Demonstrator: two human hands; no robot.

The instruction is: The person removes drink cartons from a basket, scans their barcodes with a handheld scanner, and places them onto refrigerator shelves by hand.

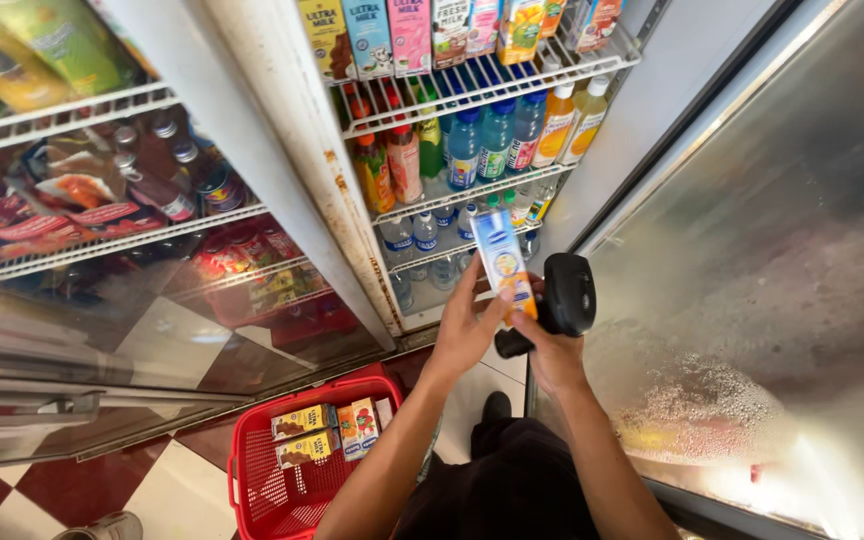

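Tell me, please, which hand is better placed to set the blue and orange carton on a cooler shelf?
Probably the left hand: it alone grips the carton, raised toward the shelves. The right hand holds the black scanner.

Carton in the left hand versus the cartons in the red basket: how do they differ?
The carton in the left hand is tall, slim, blue and orange, held upright by the left hand; the cartons in the red basket are short, mostly yellow and brown, lying flat. The right hand grips a black scanner beside the held one. All are small drink cartons.
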